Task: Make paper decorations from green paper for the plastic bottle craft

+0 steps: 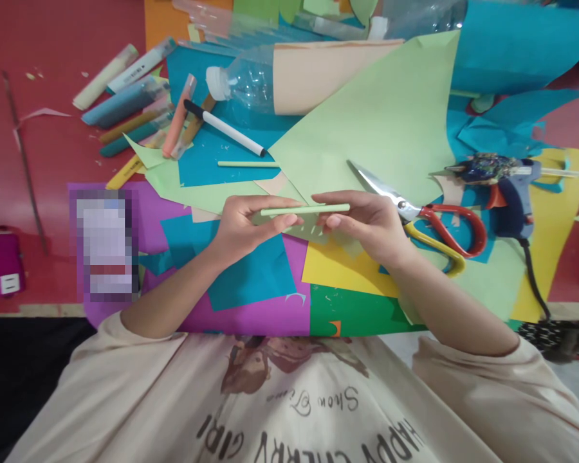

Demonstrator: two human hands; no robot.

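Holding a thin light-green tube (313,209) roughly level above the near-middle of the worktop (51,173), both hands keep thumb and fingers closed on it: the left hand (244,224) on the left portion, the right hand (374,222) on the right portion. The tube appears to be rolled paper; excess thumb pressure could therefore flatten it, and uneven force between the hands could bend it at the middle. A loose pinch could let it unroll or drop onto the paper scraps, where its colour would blend with the light-green sheet (376,122) beyond. A second light-green tube (248,164) lies on the far side of the hands, near a black-and-white marker (229,130). Caution: scissors (402,204) rest just right of the right hand, tip directed far left; a careless rightward or far reach could strike the blade. Farther right lies a glue gun (514,199); whether it is hot cannot be told. Snagging its cord (535,283) could drag it nearer.
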